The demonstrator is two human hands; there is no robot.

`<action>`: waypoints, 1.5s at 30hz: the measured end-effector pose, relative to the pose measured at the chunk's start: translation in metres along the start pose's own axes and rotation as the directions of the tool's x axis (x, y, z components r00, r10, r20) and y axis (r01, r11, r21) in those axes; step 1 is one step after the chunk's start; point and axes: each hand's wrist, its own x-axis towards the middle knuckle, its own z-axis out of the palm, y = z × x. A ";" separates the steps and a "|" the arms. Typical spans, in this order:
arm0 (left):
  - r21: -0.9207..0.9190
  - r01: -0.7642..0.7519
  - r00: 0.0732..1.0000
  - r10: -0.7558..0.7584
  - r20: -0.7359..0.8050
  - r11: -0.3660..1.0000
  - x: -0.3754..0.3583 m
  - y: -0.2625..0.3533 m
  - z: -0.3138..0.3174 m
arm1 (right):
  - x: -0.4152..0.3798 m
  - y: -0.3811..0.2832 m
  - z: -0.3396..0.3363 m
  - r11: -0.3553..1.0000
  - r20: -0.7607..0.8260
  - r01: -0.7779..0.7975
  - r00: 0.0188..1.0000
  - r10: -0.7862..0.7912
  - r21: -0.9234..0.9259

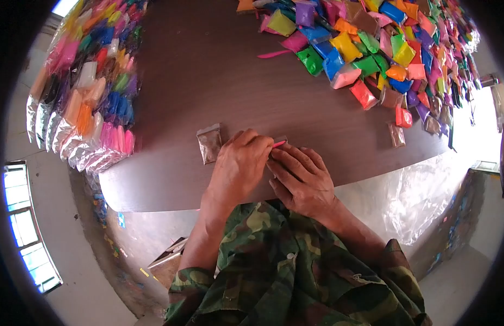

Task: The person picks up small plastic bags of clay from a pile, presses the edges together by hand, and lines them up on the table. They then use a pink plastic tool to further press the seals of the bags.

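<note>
My left hand (240, 163) is closed in a pinch near the table's front edge, with a thin pink plastic piece (278, 144) at its fingertips. Close against it, my right hand (302, 182) has its fingers curled together. Whatever lies under the right fingers is mostly hidden; a bit of clear wrap seems to show just above them. To the left of my left hand lies a clear packet of brown material (209, 144), flat on the dark table (170, 103).
Many small colourful packets (347, 48) are heaped at the back right. Bundles of clear bags with coloured contents (94, 92) are stacked along the left. A lone brown packet (396, 135) and a red one (403, 117) lie near the right edge. Clear plastic sheeting (418, 201) hangs beyond the table.
</note>
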 end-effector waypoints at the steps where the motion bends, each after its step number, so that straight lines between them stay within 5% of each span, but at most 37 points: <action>1: 0.017 -0.012 1.000 0.011 0.027 1.000 0.003 0.000 0.000 | 0.000 -0.001 0.000 1.000 -0.001 -0.003 1.000 0.003 0.005; 8: 0.136 -0.107 0.992 0.098 0.076 0.985 0.022 -0.004 0.010 | 0.002 0.001 -0.002 0.999 -0.006 0.000 1.000 0.000 0.040; 11: 0.182 -0.134 0.989 0.144 -0.039 0.974 0.024 -0.011 0.011 | 0.001 0.001 -0.003 0.998 -0.014 -0.012 1.000 0.013 0.066; 17: 0.033 0.080 0.991 -0.076 -0.111 0.996 -0.010 0.000 -0.007 | 0.002 0.001 -0.004 0.995 -0.040 -0.028 0.999 0.032 0.096; 26: 0.220 0.043 0.988 -0.009 -0.152 0.975 -0.014 -0.005 0.006 | 0.002 0.003 0.002 0.996 -0.126 -0.007 0.992 0.018 0.094; 32: -0.008 0.077 0.993 -0.078 -0.092 0.997 -0.022 0.020 -0.004 | 0.001 0.001 0.002 0.987 -0.221 -0.038 0.972 0.073 0.159; 38: 0.158 0.048 0.995 -0.033 -0.097 0.986 -0.018 0.007 0.010 | 0.000 0.003 0.005 0.992 -0.224 -0.004 0.974 0.033 0.129; 45: 0.077 -0.082 0.994 0.088 -0.072 0.994 -0.009 0.007 0.011 | 0.000 0.003 0.008 0.992 -0.258 -0.001 0.966 0.033 0.125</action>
